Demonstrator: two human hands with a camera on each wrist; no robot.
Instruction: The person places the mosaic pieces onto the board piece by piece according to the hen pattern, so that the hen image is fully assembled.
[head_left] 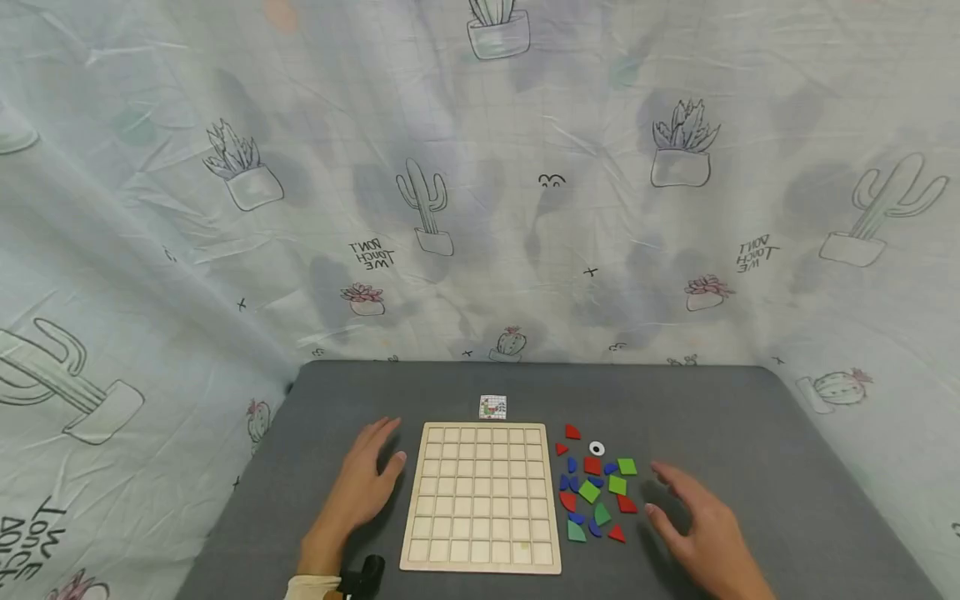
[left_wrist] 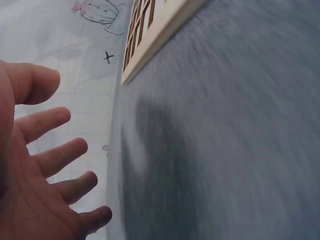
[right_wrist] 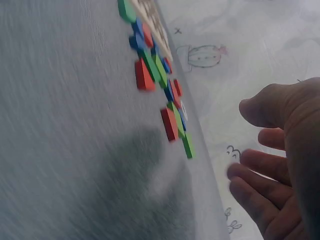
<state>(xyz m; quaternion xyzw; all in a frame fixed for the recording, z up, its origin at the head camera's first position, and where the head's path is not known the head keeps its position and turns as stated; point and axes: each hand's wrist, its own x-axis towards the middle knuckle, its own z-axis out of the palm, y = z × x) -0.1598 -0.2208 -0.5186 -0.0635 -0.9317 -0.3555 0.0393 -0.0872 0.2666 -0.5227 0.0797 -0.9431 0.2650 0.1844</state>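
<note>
A square-celled wooden grid board (head_left: 480, 498) lies on the grey table, its cells bare. Left of it my left hand (head_left: 366, 477) hovers with fingers spread and nothing in them; the left wrist view shows the same hand (left_wrist: 45, 155) over its shadow. To the board's right lie loose flat pieces: green squares (head_left: 627, 467), a red square (head_left: 592, 466), red triangles (head_left: 617, 533), blue half-rounds (head_left: 576, 518), green quarter-rounds (head_left: 576, 532) and a white ring with a dark centre (head_left: 597, 448). My right hand (head_left: 697, 527), relaxed and holding nothing, is just right of these pieces.
Behind the board lies a small card (head_left: 492, 407) with a coloured picture on a grid. The grey table (head_left: 405, 387) ends at a cactus-printed curtain (head_left: 480, 208) at the back and sides. A black wrist camera (head_left: 369, 575) sits at my left wrist.
</note>
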